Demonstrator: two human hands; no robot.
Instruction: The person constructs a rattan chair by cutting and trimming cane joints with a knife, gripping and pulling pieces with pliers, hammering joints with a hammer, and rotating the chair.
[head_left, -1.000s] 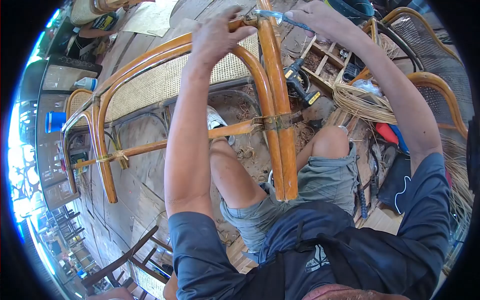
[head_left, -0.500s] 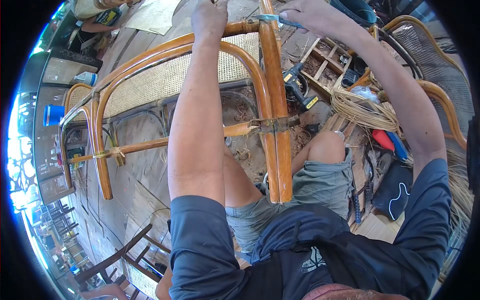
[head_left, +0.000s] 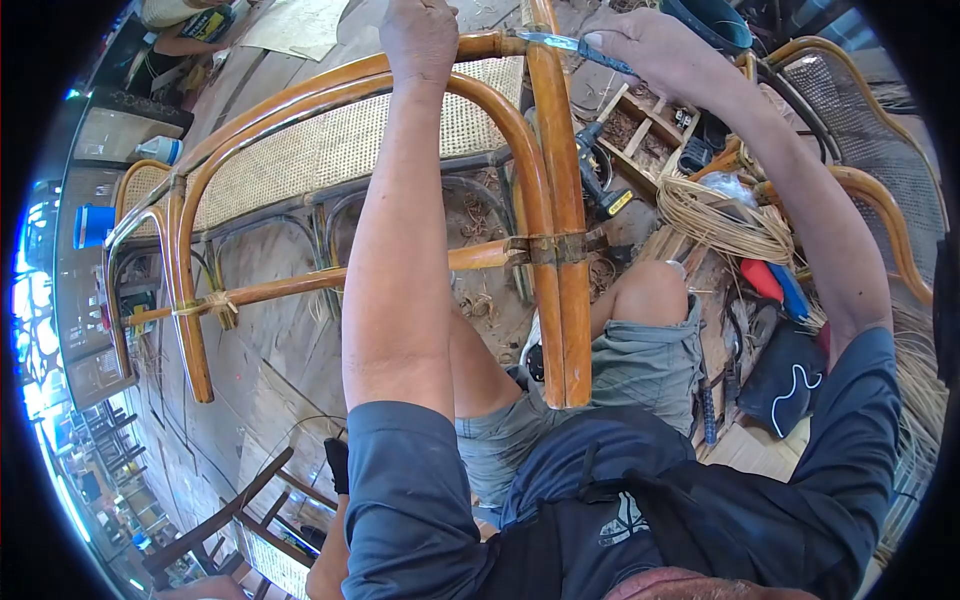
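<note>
Plank flr (head_left: 300,365) under glossy rattan frame (head_left: 574,330) w/ woven cane (head_left: 300,160); R hand (head_left: 660,58) clamped on knife (head_left: 602,59) @ corner, L hand (head_left: 420,42) closed, can't tell on what.

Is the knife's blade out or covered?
Out. The knife shows its bare, shiny blade beyond the right hand, reaching across the pole near its top.

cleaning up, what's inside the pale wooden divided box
Brown shavings lie in the pale wooden divided box, with small dark bits too unclear to name; anything beneath is covered.
</note>
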